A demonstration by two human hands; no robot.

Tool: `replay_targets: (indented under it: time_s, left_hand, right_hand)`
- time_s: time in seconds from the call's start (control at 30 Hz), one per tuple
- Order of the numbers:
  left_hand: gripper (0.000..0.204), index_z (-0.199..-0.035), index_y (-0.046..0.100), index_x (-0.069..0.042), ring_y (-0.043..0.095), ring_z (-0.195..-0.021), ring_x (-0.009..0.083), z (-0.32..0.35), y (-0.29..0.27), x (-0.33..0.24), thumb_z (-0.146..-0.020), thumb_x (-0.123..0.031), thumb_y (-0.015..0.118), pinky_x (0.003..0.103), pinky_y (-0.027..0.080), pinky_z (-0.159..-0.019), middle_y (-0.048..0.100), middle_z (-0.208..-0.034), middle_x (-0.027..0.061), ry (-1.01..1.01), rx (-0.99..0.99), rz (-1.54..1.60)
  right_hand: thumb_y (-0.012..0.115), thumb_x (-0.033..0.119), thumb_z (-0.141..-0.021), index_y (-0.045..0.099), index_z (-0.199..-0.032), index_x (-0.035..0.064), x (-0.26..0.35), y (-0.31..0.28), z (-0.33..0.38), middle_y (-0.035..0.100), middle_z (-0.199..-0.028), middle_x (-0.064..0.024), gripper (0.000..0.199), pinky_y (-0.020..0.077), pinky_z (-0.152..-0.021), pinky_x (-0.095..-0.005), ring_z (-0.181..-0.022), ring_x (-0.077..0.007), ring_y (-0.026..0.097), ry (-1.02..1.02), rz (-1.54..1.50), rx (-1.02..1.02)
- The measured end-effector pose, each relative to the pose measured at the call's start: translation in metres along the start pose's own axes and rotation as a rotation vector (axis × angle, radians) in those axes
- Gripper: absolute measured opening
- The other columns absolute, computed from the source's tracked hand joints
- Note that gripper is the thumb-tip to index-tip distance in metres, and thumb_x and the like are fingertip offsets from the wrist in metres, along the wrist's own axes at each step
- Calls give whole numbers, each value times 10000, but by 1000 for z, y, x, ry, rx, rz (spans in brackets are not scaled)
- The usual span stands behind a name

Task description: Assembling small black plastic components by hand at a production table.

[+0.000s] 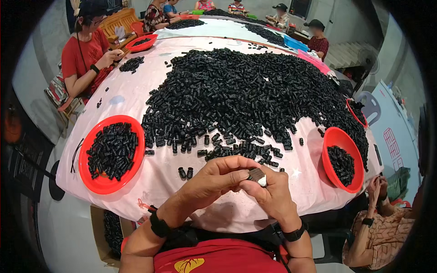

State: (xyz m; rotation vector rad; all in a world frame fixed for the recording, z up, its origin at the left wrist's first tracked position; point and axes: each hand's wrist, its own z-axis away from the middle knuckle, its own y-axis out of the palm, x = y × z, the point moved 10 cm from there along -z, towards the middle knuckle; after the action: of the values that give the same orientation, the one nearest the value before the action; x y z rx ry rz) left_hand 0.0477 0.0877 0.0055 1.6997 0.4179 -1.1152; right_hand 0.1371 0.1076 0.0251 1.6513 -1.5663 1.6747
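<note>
My left hand is closed in a pinch, thumb against forefinger, on a small black piece that is mostly hidden by the fingers. Right beside it, my right hand grips a small flat brown-grey piece with a white end; its exact kind cannot be made out. The fingertips of both hands meet over the near edge of the table. Just left of them, two short black cylindrical parts stand upright on the cloth. Beyond my hands spreads a big heap of similar black parts.
A red basin holding black parts stands on the left, another red basin on the right. A pale pink cloth covers the table. A carton of black parts sits below left. Several people work around the tables, one close at right.
</note>
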Motion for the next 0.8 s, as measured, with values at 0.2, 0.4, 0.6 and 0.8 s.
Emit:
replay_targets:
  time_s: [0.2,0.4,0.6,0.8]
  left_hand:
    - [326,-1211,522,-3,597,-937,97,2,0,-1,-923,-153,553,232,482,-820,619,-1048,51,15,5,11]
    - [325,-1207,522,5,602,-931,98,1,0,0,-919,-142,556,232,484,-818,623,-1042,59,27,8,38]
    - [318,-1198,524,11,603,-950,109,0,-1,2,-915,-130,559,241,488,-824,620,-1066,73,13,-15,17]
    - [314,-1192,530,1,597,-962,108,-1,-1,6,-912,-134,566,247,490,-834,612,-1079,64,11,-10,33]
  right_hand:
    - [703,386,-791,647,-1029,40,7,-1,-1,668,-729,-98,424,514,-546,-300,-637,-222,676,-46,30,-34]
    - [702,392,-789,644,-1026,33,9,-2,-1,665,-710,-98,433,513,-528,-307,-627,-234,676,-68,111,-32]
    - [724,418,-758,630,-861,26,11,-5,0,637,-633,-100,416,498,-488,-310,-563,-229,655,-70,117,-73]
    - [728,435,-747,628,-853,26,10,-6,0,623,-619,-111,433,485,-471,-318,-540,-241,641,-89,163,-95]
